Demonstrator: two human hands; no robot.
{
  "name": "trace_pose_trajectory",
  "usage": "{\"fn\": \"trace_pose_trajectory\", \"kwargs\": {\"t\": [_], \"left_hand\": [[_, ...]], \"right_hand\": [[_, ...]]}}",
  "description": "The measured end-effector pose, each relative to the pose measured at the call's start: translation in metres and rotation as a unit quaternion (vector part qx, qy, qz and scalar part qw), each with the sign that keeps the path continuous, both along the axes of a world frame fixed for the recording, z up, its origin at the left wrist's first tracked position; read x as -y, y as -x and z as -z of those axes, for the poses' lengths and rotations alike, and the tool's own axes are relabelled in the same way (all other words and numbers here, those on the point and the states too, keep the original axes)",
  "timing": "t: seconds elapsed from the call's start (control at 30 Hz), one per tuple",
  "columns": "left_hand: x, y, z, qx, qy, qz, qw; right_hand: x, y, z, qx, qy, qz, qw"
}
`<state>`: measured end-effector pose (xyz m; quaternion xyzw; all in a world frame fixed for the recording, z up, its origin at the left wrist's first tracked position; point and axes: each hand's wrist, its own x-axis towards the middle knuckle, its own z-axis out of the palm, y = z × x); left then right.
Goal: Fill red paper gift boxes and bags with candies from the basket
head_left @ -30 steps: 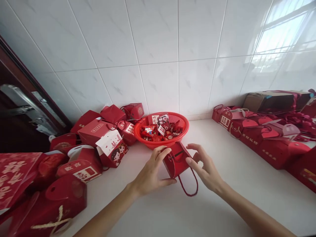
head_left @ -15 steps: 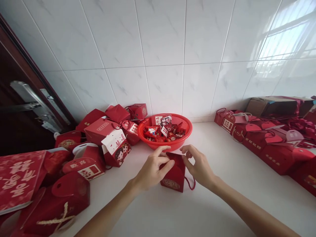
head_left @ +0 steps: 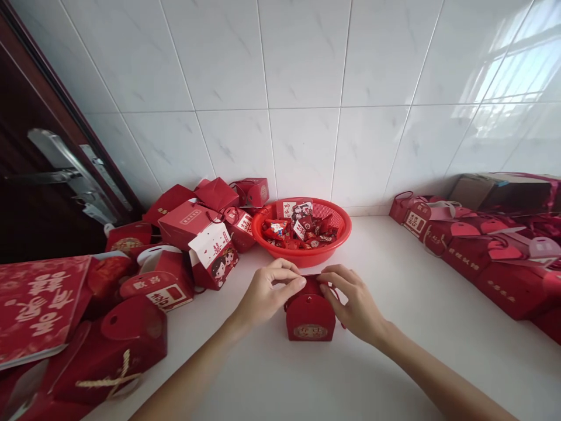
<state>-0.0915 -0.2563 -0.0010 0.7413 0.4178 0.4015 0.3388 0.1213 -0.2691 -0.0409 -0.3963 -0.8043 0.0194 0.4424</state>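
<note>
In front of the red basket [head_left: 302,256], on its near side, we had one small red box [head_left: 309,318] upright on the white counter [head_left: 377,374], a narrow gap between it and the basket. Both our hands were at its top: our left hand [head_left: 269,292] pinched the top edge narrowly between thumb and fingers, and our right hand [head_left: 357,301] did the same farther along, so that the two held the one box together.

We counted one basket, and in it one printed card [head_left: 302,209] leaning at the back among wrapped pieces [head_left: 307,241] too crowded to number. To the left of the basket we made out at least ten red boxes [head_left: 179,280] in a heap; to its right, at least four more ran in a row [head_left: 468,257], with one carton [head_left: 477,193] behind them. Well to the left of the basket we saw one door handle [head_left: 65,158].

The small box was deep red, its rounded front flap marked with one pale spot and, lower, one gold oval emblem whose lettering we could not read. Dark red cord showed at its sides, and our fingers partly hid its top.
</note>
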Motion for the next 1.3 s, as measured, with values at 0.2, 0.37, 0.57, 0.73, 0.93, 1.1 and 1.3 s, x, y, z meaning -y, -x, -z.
{"fn": "trace_pose_trajectory", "kwargs": {"t": [0.2, 0.37, 0.57, 0.73, 0.93, 1.1, 1.3], "left_hand": [[0.004, -0.002, -0.003, -0.102, -0.083, -0.018, 0.991], [0.006, -0.001, -0.009, -0.116, 0.023, 0.062, 0.991], [0.001, 0.007, -0.016, 0.026, 0.070, 0.033, 0.997], [-0.009, 0.019, -0.017, 0.128, 0.125, -0.070, 0.981], [-0.012, 0.025, -0.008, -0.021, 0.013, -0.129, 0.991], [-0.003, 0.023, -0.015, -0.154, -0.013, -0.091, 0.984], [0.008, 0.010, -0.025, -0.299, -0.012, -0.072, 0.951]], "right_hand": [[0.005, -0.001, 0.000, 0.026, 0.014, 0.007, 1.000], [0.006, -0.004, 0.000, 0.023, 0.030, 0.010, 0.999], [0.008, -0.006, -0.002, 0.036, -0.009, -0.005, 0.999], [0.012, -0.003, -0.005, 0.068, -0.033, -0.024, 0.997], [0.016, 0.001, -0.006, 0.095, -0.019, -0.049, 0.994], [0.017, 0.004, -0.001, 0.085, -0.021, -0.061, 0.994], [0.018, 0.011, 0.003, 0.100, -0.032, -0.085, 0.991]]}}
